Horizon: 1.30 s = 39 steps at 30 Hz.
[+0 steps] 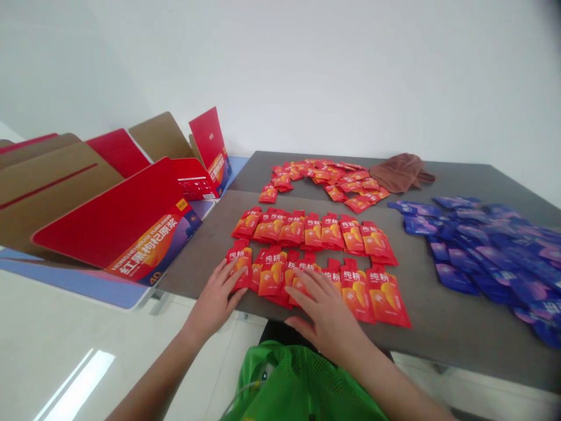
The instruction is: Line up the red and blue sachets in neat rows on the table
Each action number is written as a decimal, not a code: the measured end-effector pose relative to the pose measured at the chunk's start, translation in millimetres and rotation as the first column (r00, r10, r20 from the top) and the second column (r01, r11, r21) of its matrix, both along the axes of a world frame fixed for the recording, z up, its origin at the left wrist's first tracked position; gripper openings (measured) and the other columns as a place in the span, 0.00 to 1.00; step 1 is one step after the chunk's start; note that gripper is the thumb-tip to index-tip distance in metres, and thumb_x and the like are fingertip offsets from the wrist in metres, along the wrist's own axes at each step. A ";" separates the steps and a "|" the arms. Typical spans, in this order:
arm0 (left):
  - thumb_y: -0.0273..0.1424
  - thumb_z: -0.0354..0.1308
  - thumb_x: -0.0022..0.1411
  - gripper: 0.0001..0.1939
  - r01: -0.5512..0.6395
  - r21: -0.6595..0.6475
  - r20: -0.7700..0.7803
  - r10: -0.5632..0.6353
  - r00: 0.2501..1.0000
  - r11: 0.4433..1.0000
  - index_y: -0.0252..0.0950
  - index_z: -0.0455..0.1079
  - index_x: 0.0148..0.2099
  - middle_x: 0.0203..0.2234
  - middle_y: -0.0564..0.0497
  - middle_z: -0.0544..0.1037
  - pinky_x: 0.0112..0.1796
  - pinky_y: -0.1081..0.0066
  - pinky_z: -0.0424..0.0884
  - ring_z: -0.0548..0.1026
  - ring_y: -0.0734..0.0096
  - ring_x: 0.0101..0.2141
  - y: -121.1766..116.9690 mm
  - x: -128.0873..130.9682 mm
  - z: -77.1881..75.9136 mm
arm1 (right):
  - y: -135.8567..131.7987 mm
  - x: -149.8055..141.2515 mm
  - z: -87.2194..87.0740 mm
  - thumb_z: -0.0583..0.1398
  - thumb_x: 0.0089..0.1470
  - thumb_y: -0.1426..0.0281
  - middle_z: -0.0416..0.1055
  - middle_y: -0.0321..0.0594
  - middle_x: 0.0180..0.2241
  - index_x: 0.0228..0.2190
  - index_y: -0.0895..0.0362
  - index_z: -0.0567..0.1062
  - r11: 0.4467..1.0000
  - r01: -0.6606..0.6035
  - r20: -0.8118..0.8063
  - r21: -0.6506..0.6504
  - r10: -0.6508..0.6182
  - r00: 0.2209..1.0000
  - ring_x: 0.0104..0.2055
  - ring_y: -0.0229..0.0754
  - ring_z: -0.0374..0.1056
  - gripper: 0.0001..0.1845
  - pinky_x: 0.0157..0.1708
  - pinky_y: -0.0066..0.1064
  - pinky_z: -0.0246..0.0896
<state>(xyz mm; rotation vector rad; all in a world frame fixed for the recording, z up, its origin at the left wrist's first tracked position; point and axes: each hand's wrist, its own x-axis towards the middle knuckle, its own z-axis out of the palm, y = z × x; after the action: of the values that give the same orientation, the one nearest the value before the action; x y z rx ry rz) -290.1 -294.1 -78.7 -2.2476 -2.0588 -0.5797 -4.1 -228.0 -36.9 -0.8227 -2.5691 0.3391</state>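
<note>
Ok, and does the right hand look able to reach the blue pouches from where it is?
Likely yes: between the right hand and the blue pouches, only flat-lying red pouches and a strip of grey tabletop show, so nothing tall blocks a sideways reach.

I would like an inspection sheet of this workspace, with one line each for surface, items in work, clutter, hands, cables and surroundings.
Surface: grey table, matte.
Items in work: red pouches, two rows in front, some overlapping; more heaped behind.
Clutter: brown cloth beside the heap; blue pouches overlapping at right.
Hands: left hand at the front row's left end; right hand over its middle; fingers spread.
Cables: thin pale line on green clothing; cannot tell if cable.
Surroundings: open boxes at left; white wall; shiny floor.
</note>
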 end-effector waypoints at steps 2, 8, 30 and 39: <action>0.40 0.48 0.69 0.23 -0.002 0.022 0.002 0.002 1.000 1.000 0.35 0.65 0.61 0.62 0.40 0.63 0.60 0.47 0.60 0.54 0.50 0.65 -1.1 -2.2 -3.6 | 2.2 -29.2 0.9 0.57 0.60 0.54 0.56 0.48 0.65 0.55 0.52 0.70 0.998 -0.065 0.050 -0.015 0.066 0.997 0.66 0.56 0.50 0.26 0.63 0.56 0.46; 0.38 0.46 0.70 0.22 -0.006 0.044 0.024 0.005 1.000 0.999 0.36 0.62 0.62 0.61 0.40 0.63 0.59 0.48 0.62 0.56 0.52 0.64 -6.5 -10.2 -6.5 | 4.7 -79.7 -13.0 0.58 0.57 0.51 0.59 0.52 0.63 0.56 0.57 0.68 0.991 -0.121 0.153 -0.055 0.128 0.980 0.65 0.61 0.51 0.32 0.62 0.59 0.45; 0.35 0.43 0.71 0.22 -0.111 0.087 0.159 0.097 0.983 0.990 0.33 0.60 0.63 0.61 0.39 0.65 0.60 0.53 0.61 0.62 0.59 0.61 -12.3 -4.9 -7.3 | -13.9 -81.5 -28.7 0.53 0.64 0.65 0.66 0.49 0.58 0.52 0.57 0.72 0.991 0.131 0.068 -0.007 -0.130 0.989 0.63 0.52 0.55 0.18 0.58 0.45 0.57; 0.37 0.46 0.70 0.23 0.057 -0.029 0.048 -0.055 0.997 0.998 0.37 0.61 0.64 0.62 0.42 0.64 0.60 0.53 0.61 0.59 0.58 0.63 -19.5 -26.6 -0.8 | -5.8 -88.7 -17.2 0.58 0.60 0.60 0.65 0.49 0.59 0.53 0.57 0.71 1.000 0.008 0.144 0.009 -0.009 0.990 0.61 0.57 0.56 0.22 0.61 0.55 0.48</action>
<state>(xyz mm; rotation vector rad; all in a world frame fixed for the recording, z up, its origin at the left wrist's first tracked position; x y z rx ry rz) -316.8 -313.6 -79.5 -2.3376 -2.0456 -0.6144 -92.7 -233.8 -54.1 -0.8842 -2.6976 0.2754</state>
